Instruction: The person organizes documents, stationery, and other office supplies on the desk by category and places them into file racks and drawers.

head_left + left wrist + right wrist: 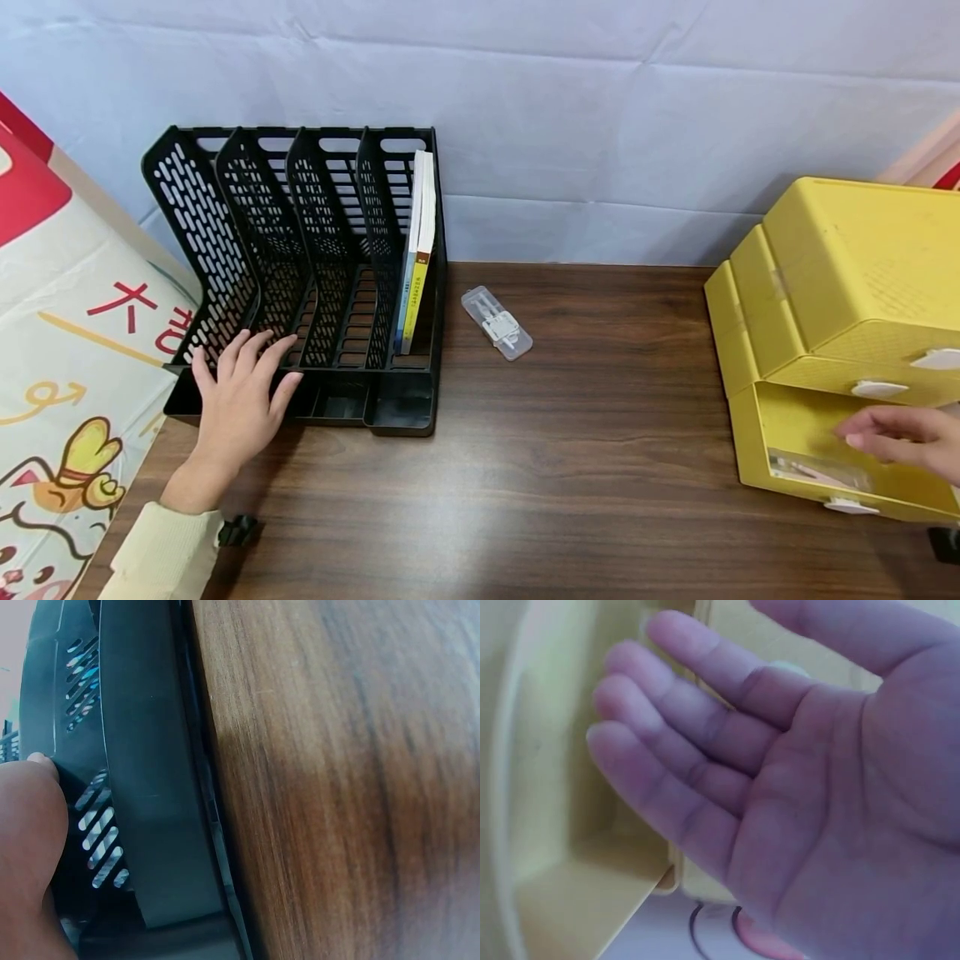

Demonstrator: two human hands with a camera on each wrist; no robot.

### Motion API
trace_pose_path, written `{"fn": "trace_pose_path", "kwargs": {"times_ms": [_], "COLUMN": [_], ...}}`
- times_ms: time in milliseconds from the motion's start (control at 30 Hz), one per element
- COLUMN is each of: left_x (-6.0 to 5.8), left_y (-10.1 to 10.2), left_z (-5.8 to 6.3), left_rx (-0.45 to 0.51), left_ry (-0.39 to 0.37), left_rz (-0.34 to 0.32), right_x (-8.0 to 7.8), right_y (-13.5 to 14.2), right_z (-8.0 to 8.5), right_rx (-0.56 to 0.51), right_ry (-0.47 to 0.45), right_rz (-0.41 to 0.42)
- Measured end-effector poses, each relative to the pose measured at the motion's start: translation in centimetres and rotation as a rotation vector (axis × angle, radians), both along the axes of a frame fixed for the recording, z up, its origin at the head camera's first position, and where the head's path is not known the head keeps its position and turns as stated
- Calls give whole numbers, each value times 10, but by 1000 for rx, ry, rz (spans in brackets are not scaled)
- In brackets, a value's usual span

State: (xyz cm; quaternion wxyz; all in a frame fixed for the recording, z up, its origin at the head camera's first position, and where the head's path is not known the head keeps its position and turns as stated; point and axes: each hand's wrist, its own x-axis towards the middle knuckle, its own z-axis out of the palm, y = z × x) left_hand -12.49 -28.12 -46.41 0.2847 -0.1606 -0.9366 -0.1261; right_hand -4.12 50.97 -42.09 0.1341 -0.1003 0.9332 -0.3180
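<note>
My left hand (238,404) lies with spread fingers over the front of a black file organizer (330,250) and holds nothing. In the left wrist view, part of that hand (30,840) touches the organizer's dark plastic (150,765). Over the pulled-out bottom drawer (738,442) of a yellow drawer unit (870,258) hovers my right hand (911,437), partly cut off by the frame. The right wrist view shows its palm and loosely extended fingers (667,772), with nothing in them. Inside the drawer lies a clear packet (821,471) whose contents are too small to tell.
Two thin books (417,267) stand in the organizer's rightmost slot. A clear plastic case (497,322) with white pieces inside lies on the brown wooden table (585,433). Behind hangs a pale cloth (555,125); a printed sheet (82,367) is at the left.
</note>
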Motion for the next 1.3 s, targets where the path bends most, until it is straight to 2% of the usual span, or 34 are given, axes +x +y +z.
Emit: {"fn": "trace_pose_path", "kwargs": {"times_ms": [133,333,467,567,800,1000,1300], "left_x": [0,0,0,0,1,0,1], "left_y": [0,0,0,1,1,1,1], "left_z": [0,0,0,1,2,2,1], "left_rx": [-1,-4,-1,0,1,-3,0], "left_ry": [-7,-9,-3,5,8,1,-9], "left_rz": [1,2,0,-2,-5,-1,1], "right_x": [-3,-7,-13,-19,-31,-45,-69], "right_y": [-12,-30,-44,-57,-86,-111,-150], "right_z": [11,19,26,33,47,55,64], "right_rx": [-21,-134,-148,-123,-31,-31,5], "right_ry": [55,167,169,136,122,73,47], "right_rz": [68,210,304,337,372,379,337]}}
